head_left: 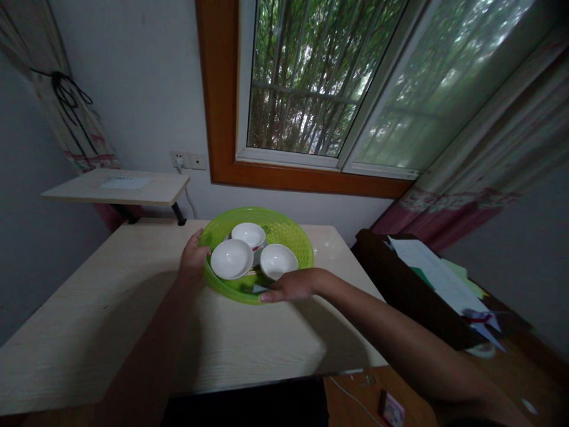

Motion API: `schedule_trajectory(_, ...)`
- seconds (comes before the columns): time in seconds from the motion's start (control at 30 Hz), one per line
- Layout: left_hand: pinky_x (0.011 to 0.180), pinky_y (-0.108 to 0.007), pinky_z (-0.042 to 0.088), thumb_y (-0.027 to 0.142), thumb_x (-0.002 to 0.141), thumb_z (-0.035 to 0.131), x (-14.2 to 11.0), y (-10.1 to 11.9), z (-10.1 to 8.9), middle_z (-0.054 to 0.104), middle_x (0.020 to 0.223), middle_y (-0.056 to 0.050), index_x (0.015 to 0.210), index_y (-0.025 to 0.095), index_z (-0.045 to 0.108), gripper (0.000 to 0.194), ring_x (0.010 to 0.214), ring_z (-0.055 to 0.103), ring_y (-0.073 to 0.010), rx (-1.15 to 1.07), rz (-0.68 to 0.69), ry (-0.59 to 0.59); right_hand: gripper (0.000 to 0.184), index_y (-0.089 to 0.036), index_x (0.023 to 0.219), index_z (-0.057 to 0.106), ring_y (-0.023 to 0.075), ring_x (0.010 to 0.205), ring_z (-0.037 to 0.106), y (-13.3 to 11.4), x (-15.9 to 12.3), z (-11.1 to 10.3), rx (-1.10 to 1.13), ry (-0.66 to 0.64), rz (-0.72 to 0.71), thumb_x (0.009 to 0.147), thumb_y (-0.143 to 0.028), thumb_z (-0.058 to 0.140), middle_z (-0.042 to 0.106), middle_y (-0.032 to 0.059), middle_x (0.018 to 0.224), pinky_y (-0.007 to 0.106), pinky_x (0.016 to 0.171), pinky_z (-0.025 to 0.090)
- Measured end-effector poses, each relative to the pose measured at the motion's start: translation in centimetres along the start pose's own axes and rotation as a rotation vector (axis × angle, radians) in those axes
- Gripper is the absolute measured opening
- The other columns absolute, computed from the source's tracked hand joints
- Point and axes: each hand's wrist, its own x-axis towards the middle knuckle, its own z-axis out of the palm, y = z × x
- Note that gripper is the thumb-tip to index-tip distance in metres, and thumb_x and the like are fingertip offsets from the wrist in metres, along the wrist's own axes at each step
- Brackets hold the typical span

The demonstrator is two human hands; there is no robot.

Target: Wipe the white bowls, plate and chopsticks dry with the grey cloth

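Observation:
A round, bright green plastic tray [293,231] is in both my hands over the table. In it sit white bowls: a left one [232,260], a back one [248,235] and a right one [278,261]. The back bowl seems to rest on another dish, mostly hidden. My left hand [194,258] is closed around the tray's left rim. At the front right rim my right hand [291,286] grips, thumb on the inside, close to the right bowl. A small pale piece beside that thumb is too unclear to name.
The pale wooden table [249,344] carries a raised shelf [155,193] with a paper on it at the back left. A window [311,89] is behind. To the right, a dark brown piece of furniture [377,270] holds papers [433,273]. A small box [392,409] lies on the floor.

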Motion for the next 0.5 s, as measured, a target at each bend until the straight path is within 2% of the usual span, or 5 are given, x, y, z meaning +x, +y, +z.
schedule_trajectory(0.1, 0.066, -0.021, 0.058, -0.008, 0.061, 0.056, 0.3, -0.2, -0.2, 0.072, 0.126, -0.016, 0.154, 0.015, 0.049, 0.095, 0.090, 0.075, -0.0210, 0.037, 0.012, -0.012, 0.103, -0.007, 0.120, 0.075, 0.0367, 0.114, 0.069, 1.4, -0.1, -0.2, -0.029, 0.043, 0.147, 0.094, -0.086, 0.014, 0.072, 0.0257, 0.118, 0.049, 0.102, 0.051)
schedule_trajectory(0.2, 0.068, -0.021, 0.059, -0.008, 0.060, 0.056, 0.6, -0.5, -0.4, 0.071, 0.129, -0.016, 0.154, 0.016, 0.049, 0.097, 0.094, 0.075, -0.0219, 0.027, 0.012, -0.023, 0.092, -0.010, 0.128, 0.073, 0.0367, 0.112, 0.070, 2.4, -0.1, -0.5, -0.044, 0.137, 0.225, 0.097, -0.081, 0.022, 0.074, 0.0244, 0.117, 0.050, 0.101, 0.052)
schedule_trajectory(0.3, 0.068, -0.021, 0.059, -0.007, 0.061, 0.055, 0.6, -0.6, -0.4, 0.071, 0.129, -0.017, 0.154, 0.015, 0.049, 0.096, 0.097, 0.075, -0.0227, 0.015, 0.017, -0.029, 0.081, -0.011, 0.119, 0.077, 0.0393, 0.110, 0.071, 2.4, 0.2, -0.6, -0.102, 0.193, 0.312, 0.099, -0.076, 0.032, 0.075, 0.0247, 0.111, 0.054, 0.101, 0.051)
schedule_trajectory(0.4, 0.071, -0.023, 0.060, -0.008, 0.061, 0.056, 0.3, -0.2, -0.2, 0.071, 0.129, -0.017, 0.152, 0.013, 0.051, 0.094, 0.098, 0.075, -0.0240, -0.008, 0.010, -0.006, 0.087, -0.009, 0.104, 0.081, 0.0409, 0.110, 0.071, 2.0, 0.4, -0.5, -0.157, 0.135, 0.324, 0.098, -0.077, 0.028, 0.076, 0.0262, 0.104, 0.056, 0.101, 0.051)
schedule_trajectory(0.5, 0.073, -0.025, 0.061, -0.009, 0.059, 0.056, -0.1, 0.2, 0.0, 0.072, 0.128, -0.017, 0.150, 0.013, 0.053, 0.094, 0.097, 0.075, -0.0248, -0.010, -0.008, 0.004, 0.086, -0.011, 0.098, 0.082, 0.0374, 0.105, 0.072, 1.8, 0.6, 0.0, -0.125, 0.099, 0.253, 0.098, -0.079, 0.029, 0.077, 0.0227, 0.095, 0.051, 0.098, 0.054)
